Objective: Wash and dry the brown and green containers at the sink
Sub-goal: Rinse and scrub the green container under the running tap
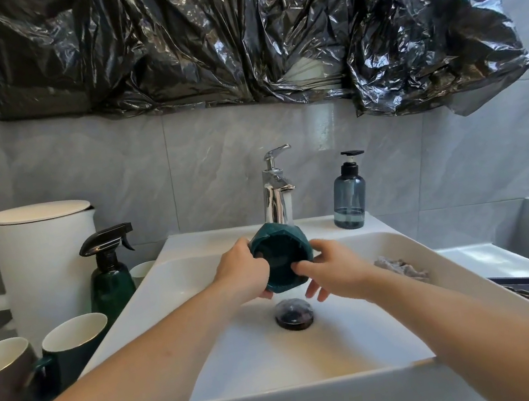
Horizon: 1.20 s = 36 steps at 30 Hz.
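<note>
Both arms reaching forward over the sink; left hand gripping the green container by its left rim, right hand pinching its right edge, thumb on the rim; container tilted, mouth facing the camera, under the faucet, above the drain

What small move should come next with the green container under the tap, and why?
Probably turn the green container slowly under the water stream. Both the left hand and the right hand hold it tilted, mouth toward the camera, so the water seems to hit only its upper back side.
</note>
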Tool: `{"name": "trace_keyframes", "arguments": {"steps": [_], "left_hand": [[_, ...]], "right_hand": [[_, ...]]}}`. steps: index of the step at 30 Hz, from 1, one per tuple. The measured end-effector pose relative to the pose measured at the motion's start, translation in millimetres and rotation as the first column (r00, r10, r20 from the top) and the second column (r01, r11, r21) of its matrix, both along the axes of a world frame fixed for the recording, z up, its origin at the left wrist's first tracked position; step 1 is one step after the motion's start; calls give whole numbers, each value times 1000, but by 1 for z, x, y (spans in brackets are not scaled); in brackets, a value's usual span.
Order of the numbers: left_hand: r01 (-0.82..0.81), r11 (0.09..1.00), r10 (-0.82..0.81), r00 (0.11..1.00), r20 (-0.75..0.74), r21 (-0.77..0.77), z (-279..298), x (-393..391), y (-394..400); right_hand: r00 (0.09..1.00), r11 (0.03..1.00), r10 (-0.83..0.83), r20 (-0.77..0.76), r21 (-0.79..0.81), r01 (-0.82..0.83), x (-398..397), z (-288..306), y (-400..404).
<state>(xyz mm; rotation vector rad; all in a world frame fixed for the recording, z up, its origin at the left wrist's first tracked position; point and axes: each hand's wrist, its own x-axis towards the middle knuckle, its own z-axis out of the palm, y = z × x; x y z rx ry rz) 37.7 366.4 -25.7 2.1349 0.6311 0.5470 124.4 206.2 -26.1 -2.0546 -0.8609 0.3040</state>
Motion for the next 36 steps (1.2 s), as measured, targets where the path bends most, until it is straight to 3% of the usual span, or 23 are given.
{"name": "trace_keyframes", "arguments": {"steps": [8, 13, 19, 25, 32, 36], "left_hand": [[78, 996, -75, 995, -68, 44, -1, 1, -3], [64, 994, -59, 997, -53, 89, -2, -1, 1], [8, 993, -13, 999, 42, 119, 3, -3, -3], [97, 987, -90, 994, -61, 129, -1, 0, -4], [100, 986, -95, 995, -42, 134, -3, 3, -2], [88, 987, -88, 996, -8, 133, -3, 1, -2]], "right_hand": [[987, 984, -129, 93, 132, 116, 6, 1, -3], [993, 982, -89, 80, 171, 74, 7, 1, -2], [1000, 1000, 12, -24, -12, -12, 2, -3, 0], [991, 994, -91, 96, -49, 96, 3, 0, -4], [953, 980, -196, 232, 23, 196, 2, 2, -4], [961, 983, -182, 206, 48, 176, 2, 2, -6]]}}
